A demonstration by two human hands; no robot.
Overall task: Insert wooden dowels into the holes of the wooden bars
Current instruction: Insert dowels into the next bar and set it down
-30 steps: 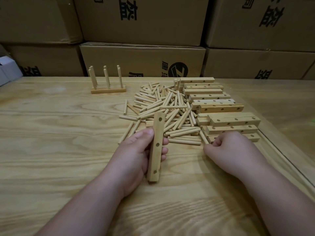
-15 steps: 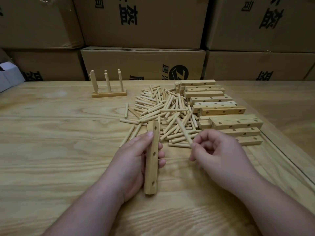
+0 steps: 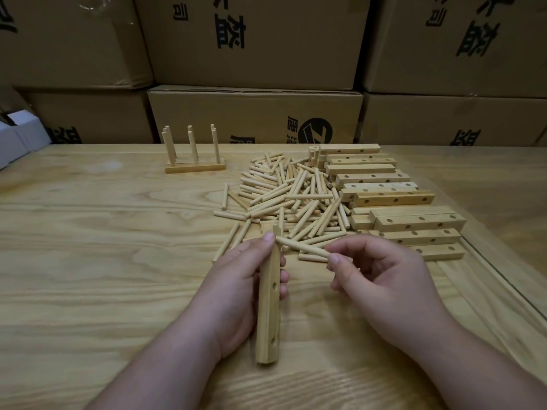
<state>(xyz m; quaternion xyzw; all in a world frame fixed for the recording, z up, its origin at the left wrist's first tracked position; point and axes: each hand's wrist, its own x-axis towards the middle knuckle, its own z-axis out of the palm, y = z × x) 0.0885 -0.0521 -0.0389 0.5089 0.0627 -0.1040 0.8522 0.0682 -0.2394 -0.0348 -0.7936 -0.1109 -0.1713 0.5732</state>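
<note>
My left hand (image 3: 236,294) grips a wooden bar (image 3: 268,315) lengthwise, its holed face turned to the right, with two holes showing below my fingers. My right hand (image 3: 376,279) pinches one wooden dowel (image 3: 302,247) by its right end between thumb and forefinger. The dowel lies nearly level, and its left tip meets the bar's upper part beside my left thumb. A loose pile of dowels (image 3: 293,196) lies on the table beyond my hands. Stacked drilled bars (image 3: 393,199) sit to the right of the pile.
A finished bar with several upright dowels (image 3: 194,156) stands at the back left of the wooden table (image 3: 88,247). Cardboard boxes (image 3: 254,116) wall off the far edge. A white box (image 3: 17,140) sits at the far left. A seam in the table runs down the right side.
My right hand has lifted one dowel from the pile and carried it left until its tip reaches the bar's top. My left hand has turned the bar's holed face more to the right.
</note>
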